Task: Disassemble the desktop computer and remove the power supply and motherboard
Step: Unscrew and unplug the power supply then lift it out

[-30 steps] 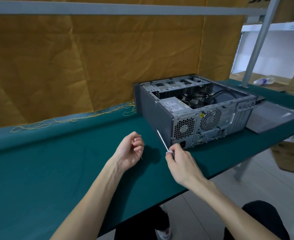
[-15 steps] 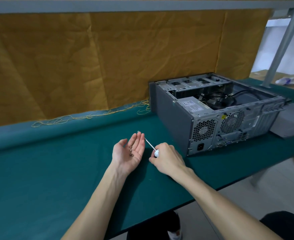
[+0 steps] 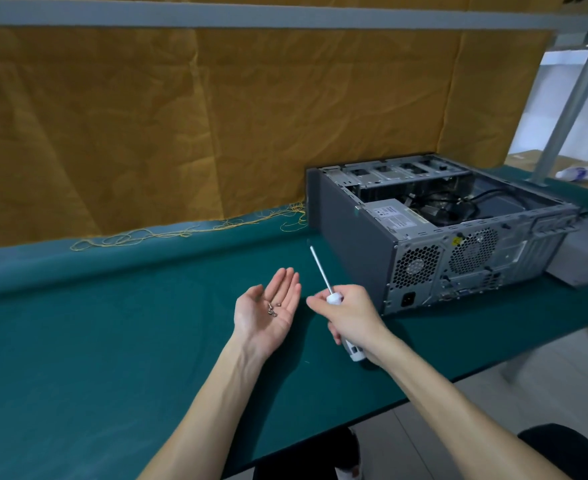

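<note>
Yellow thread [image 3: 188,232]: a loose tangle lying along the back edge of the green-covered table [image 3: 95,341], at the foot of the tan backdrop.

Your left hand [image 3: 268,310]: palm up, fingers straight and together, held over the table. A few small screws [image 3: 273,308] lie loose in the palm; you grip nothing.

Your right hand [image 3: 349,318]: just beside the left, apart from it, fingers curled round the white handle of a screwdriver [image 3: 323,275]. The shaft slants up and away toward the case, its tip in the air, touching nothing.

Desktop computer case [image 3: 354,251]: on its side at the right of the table, rear panel toward you, open top showing the interior. The power supply [image 3: 394,214] sits in the near corner behind its fan grille [image 3: 417,266], not yet lifted out. Black cables [image 3: 458,202] run across the interior; the motherboard lies below them, mostly hidden.

Grey side panel [image 3: 583,258]: flat on the table just right of the case.

Progress, judged: the case is open and some screws are out, probably from the rear panel. Left to do: set the screws down, free the cables, lift out the power supply, then unscrew and remove the motherboard.
</note>
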### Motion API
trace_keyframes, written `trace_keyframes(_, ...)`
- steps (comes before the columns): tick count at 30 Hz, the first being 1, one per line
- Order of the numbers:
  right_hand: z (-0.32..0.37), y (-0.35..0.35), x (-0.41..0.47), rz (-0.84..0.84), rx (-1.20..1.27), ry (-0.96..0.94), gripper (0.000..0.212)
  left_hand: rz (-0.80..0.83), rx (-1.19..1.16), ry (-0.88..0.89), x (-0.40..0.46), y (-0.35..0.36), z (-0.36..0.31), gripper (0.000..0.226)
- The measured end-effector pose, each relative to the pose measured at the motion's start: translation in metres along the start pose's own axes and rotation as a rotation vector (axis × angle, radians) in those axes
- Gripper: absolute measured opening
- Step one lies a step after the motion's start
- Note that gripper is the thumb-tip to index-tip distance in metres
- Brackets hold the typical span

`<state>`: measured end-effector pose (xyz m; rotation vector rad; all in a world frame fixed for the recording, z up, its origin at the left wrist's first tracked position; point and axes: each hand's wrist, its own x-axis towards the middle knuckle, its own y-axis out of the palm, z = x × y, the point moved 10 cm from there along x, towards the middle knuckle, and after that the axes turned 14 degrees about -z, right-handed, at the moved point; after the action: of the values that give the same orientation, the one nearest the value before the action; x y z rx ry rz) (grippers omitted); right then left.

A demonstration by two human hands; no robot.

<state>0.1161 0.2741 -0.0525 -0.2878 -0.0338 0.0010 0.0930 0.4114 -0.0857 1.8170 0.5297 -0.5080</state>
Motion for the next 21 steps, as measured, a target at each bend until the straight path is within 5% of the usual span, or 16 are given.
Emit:
trace_keyframes(7,0.041,0.014,-0.004,0.108,0.152,-0.076,0.015,0.029,0.072,-0.103,-0.016,0.023,0.033,0.040)
trace_keyframes(10,0.050,-0.013,-0.001,0.050,0.251,-0.079,0.012,-0.067,-0.029,-0.118,-0.016,0.027,0.034,0.040)
trace_keyframes(13,0.070,-0.057,0.004,0.002,0.287,-0.108,0.015,-0.125,0.122,-0.151,-0.030,0.035,0.042,0.039)
trace_keyframes(21,0.122,-0.233,0.056,-0.159,0.368,-0.104,0.019,0.193,0.593,-0.153,-0.092,0.193,0.101,0.029)
